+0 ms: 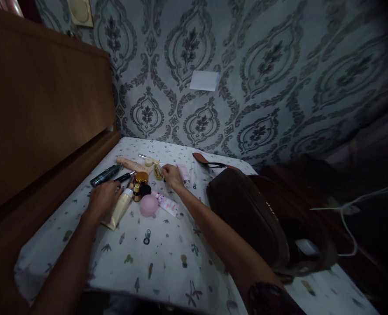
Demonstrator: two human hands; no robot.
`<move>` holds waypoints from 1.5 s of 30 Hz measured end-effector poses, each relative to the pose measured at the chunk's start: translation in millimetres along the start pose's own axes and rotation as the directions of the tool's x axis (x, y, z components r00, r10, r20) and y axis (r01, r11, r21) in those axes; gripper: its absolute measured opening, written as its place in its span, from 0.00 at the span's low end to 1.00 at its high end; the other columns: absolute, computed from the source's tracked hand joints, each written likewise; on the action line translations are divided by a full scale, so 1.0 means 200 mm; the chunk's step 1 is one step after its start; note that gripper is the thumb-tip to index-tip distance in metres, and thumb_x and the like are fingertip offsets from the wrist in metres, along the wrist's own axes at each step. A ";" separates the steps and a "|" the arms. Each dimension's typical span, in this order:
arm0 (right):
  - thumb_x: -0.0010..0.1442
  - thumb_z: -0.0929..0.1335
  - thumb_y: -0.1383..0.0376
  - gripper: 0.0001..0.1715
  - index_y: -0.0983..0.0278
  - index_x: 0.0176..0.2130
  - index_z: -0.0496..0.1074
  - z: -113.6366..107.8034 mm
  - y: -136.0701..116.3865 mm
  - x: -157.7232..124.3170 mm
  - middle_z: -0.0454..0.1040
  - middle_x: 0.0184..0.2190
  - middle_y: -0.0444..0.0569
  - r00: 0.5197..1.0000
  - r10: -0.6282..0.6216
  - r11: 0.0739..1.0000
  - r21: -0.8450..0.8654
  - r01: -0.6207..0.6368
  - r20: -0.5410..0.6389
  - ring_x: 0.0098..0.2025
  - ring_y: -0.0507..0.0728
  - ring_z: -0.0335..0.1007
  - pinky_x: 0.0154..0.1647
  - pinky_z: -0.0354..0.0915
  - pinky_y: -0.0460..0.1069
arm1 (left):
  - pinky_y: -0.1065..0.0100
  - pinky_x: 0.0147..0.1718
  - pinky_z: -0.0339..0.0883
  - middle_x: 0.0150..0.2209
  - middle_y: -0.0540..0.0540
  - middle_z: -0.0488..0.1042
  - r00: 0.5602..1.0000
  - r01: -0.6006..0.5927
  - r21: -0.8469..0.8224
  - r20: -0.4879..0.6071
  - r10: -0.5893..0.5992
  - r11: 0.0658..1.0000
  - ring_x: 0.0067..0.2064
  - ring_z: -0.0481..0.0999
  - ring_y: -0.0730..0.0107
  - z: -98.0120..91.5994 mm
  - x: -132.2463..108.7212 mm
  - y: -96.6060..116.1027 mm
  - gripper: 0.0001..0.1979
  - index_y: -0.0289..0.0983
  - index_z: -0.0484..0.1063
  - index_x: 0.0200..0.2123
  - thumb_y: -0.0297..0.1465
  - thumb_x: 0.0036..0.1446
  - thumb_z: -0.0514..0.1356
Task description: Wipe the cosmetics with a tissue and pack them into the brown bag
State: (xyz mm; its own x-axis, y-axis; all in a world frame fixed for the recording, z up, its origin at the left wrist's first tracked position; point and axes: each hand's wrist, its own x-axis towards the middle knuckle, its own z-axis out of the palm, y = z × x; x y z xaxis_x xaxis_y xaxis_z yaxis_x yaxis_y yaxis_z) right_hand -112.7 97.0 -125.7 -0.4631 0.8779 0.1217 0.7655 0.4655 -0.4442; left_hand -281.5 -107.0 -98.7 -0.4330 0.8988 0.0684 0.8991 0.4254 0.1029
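Observation:
Several cosmetics lie on a bed with a white patterned sheet [154, 258]. My left hand [103, 199] rests, fingers curled, on a cream tube [120, 210], close to a black pen-like stick [124, 177] and a dark bottle [106, 174]. My right hand [172, 176] reaches to a small gold bottle [157, 172], its fingers curled beside it; I cannot make out whether they grip it. Between the hands sit a gold-lidded jar [141, 177], a black jar [145, 190], a pink round sponge [148, 205] and a pink-white tube [166, 203].
A brown leather bag [246, 210] lies open to the right of the cosmetics. A wooden headboard [43, 109] runs along the left. Patterned grey wallpaper with a white note [204, 80] rises behind. A white cable [347, 210] hangs at the right.

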 end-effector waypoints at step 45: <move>0.60 0.70 0.60 0.15 0.64 0.44 0.79 0.07 0.06 -0.30 0.62 0.62 0.60 0.982 0.063 0.989 0.141 -0.037 -0.180 0.63 0.69 0.55 0.62 0.54 0.62 | 0.60 0.37 0.68 0.45 0.35 0.81 1.000 0.024 -0.016 0.009 -0.024 1.000 0.46 0.80 0.48 0.02 0.02 -0.03 0.18 0.39 0.78 0.46 0.39 0.65 0.51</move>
State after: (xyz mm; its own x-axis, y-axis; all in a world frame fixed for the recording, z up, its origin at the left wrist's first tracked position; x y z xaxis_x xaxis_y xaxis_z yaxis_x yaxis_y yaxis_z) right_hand -81.4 47.9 -150.7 -0.3263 0.9112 0.2516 0.7119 0.4120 -0.5688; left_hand -288.0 -105.1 -103.1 -0.4541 0.8891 0.0565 0.8872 0.4454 0.1205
